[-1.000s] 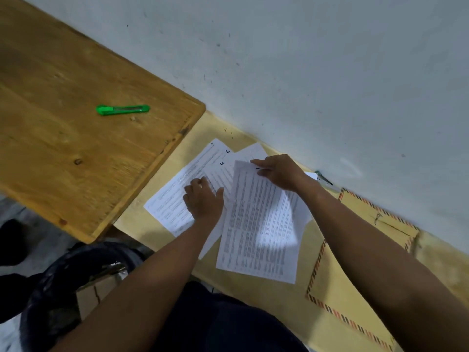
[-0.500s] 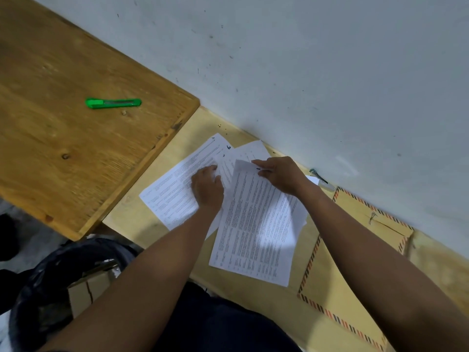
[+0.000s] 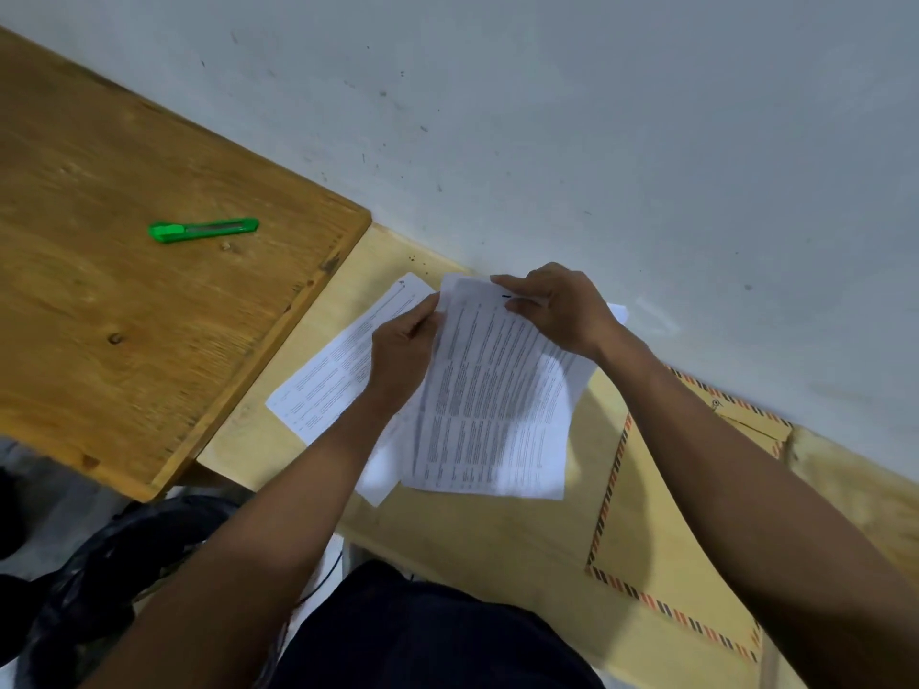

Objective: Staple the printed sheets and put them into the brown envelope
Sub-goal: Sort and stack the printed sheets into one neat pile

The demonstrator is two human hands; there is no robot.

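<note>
Sheets (image 3: pixel 497 400) pinched at top edge by both hands, left hand (image 3: pixel 403 360) + right hand (image 3: pixel 557 310), w/ brown envelope (image 3: pixel 661 529) just right of them, long axis roughly parallel, right hand nearer imo.

One head-worn view; looks steeply down, close over the pale bench (image 3: pixel 462 539) against the wall (image 3: pixel 597 116).

brown envelope (image 3: pixel 641 529) partly under right forearm, sheet print (image 3: pixel 487 390) blurred — unreadable
</note>
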